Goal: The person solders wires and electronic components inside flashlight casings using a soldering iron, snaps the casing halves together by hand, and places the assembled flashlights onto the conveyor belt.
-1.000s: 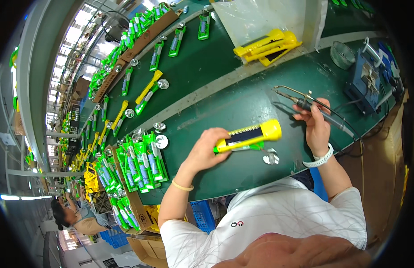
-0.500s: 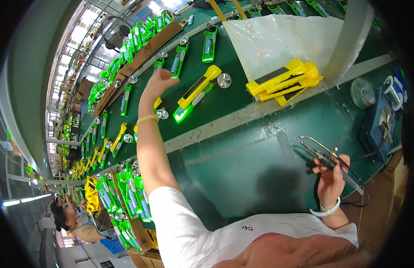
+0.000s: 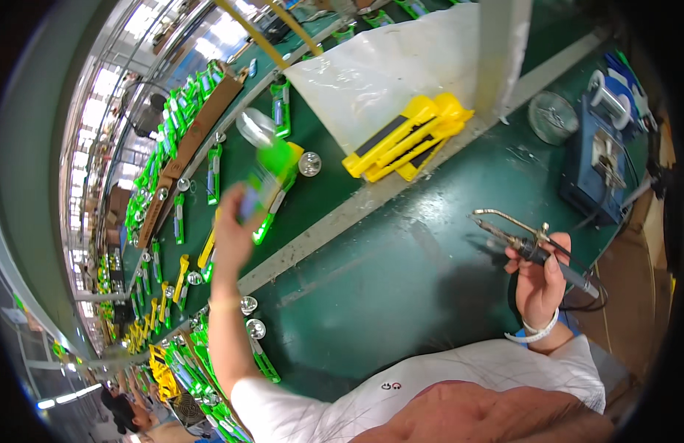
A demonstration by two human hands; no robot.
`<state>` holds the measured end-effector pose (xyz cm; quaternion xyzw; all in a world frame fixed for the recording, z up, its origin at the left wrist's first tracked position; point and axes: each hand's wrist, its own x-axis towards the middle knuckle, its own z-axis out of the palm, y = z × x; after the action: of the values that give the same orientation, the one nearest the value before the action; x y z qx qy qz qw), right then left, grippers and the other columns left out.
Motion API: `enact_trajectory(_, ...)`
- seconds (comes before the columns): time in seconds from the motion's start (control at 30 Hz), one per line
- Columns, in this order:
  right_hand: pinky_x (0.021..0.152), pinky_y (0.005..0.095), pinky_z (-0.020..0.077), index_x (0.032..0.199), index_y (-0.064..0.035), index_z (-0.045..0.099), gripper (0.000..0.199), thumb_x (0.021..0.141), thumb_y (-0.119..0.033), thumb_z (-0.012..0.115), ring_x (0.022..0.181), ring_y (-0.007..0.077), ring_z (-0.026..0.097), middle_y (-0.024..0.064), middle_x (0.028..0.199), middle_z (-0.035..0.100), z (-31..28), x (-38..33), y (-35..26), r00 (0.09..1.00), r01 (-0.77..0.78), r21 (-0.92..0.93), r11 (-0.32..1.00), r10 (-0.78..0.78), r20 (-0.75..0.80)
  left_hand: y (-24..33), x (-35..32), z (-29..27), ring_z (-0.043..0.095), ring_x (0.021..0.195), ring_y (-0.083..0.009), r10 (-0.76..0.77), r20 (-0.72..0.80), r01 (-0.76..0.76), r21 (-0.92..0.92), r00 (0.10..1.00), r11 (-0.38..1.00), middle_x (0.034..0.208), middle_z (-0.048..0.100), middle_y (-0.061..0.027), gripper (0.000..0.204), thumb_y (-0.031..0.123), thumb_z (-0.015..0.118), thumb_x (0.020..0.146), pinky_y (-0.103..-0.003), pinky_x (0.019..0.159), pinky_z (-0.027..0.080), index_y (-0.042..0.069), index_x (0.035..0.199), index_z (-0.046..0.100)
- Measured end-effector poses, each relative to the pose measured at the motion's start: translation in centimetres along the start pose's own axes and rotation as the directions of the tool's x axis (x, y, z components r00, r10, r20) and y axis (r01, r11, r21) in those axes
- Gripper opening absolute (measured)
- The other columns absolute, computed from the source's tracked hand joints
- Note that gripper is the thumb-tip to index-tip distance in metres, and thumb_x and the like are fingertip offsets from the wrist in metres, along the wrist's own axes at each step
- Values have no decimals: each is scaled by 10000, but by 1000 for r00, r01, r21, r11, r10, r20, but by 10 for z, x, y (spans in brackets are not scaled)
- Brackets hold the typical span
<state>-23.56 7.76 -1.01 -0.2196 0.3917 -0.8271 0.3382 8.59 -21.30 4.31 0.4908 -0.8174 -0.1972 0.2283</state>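
My left hand (image 3: 233, 230) is raised over the far left of the green bench. Its fingers are closed on a motion-blurred green flashlight casing (image 3: 274, 159), with a blue cell in it and a silver reflector (image 3: 255, 127) at its far end. Beneath it, partly hidden, lies another green casing (image 3: 272, 214) with a yellow part; a reflector (image 3: 310, 164) rests beside that. At the right, my right hand (image 3: 541, 284) is wrapped around a soldering iron (image 3: 531, 252), its tip and thin metal tube pointing left above the bench.
Yellow casings (image 3: 408, 140) are stacked near a white plastic sheet (image 3: 386, 63). At the right stand a round clear dish (image 3: 552, 118), a blue soldering station (image 3: 589, 170) and a wire spool (image 3: 611, 100). Left, cardboard boxes (image 3: 201, 122) hold many green casings; a person (image 3: 135, 413) is farther off.
My left hand, previously without anything, has taken hold of a green casing with reflector and lifted it off the bench. My view has shifted. The right hand keeps the soldering iron.
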Motion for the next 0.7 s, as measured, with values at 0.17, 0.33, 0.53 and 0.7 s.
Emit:
enact_trajectory(0.17, 736, 398, 527, 1013, -37, 365, 281, 864, -222, 514, 749, 266, 625, 125, 794, 561, -17, 7, -17, 993, 114, -28, 993, -113, 19, 96, -134, 65, 502, 1091, -314, 475, 468, -398, -259, 745, 880, 1137, 529, -143, 529, 186, 738, 676, -393, 912, 405, 39, 1130, 511)
enact_trajectory(0.33, 686, 340, 524, 1031, -40, 367, 236, 882, -138, 520, 840, 267, 623, 106, 908, 533, -48, 8, -10, 982, 188, -113, 976, -182, 57, 144, -82, 63, 387, 1210, -339, 686, 331, -561, -402, 648, 724, 1270, 440, -165, 608, 321, 754, 652, -458, 976, 331, 95, 1176, 545)
enact_trajectory(0.53, 673, 286, 512, 1005, -40, 375, 195, 889, -118, 511, 834, 217, 615, 128, 910, 561, -40, 10, -5, 961, 261, -186, 947, -236, 144, 148, 20, 125, 453, 1118, -349, 665, 121, -634, 464, 737, 619, 1181, 508, -171, 516, 303, 708, 685, -425, 934, 374, 123, 1145, 558)
enact_trajectory(0.7, 638, 249, 496, 1001, -39, 374, 178, 900, -119, 497, 791, 180, 619, 141, 910, 592, -48, 15, -9, 977, 205, -172, 963, -192, 92, 135, 48, 118, 502, 1057, -327, 464, 229, -484, 36, 856, 874, 1136, 523, -173, 491, 282, 676, 691, -372, 902, 414, 150, 1150, 563)
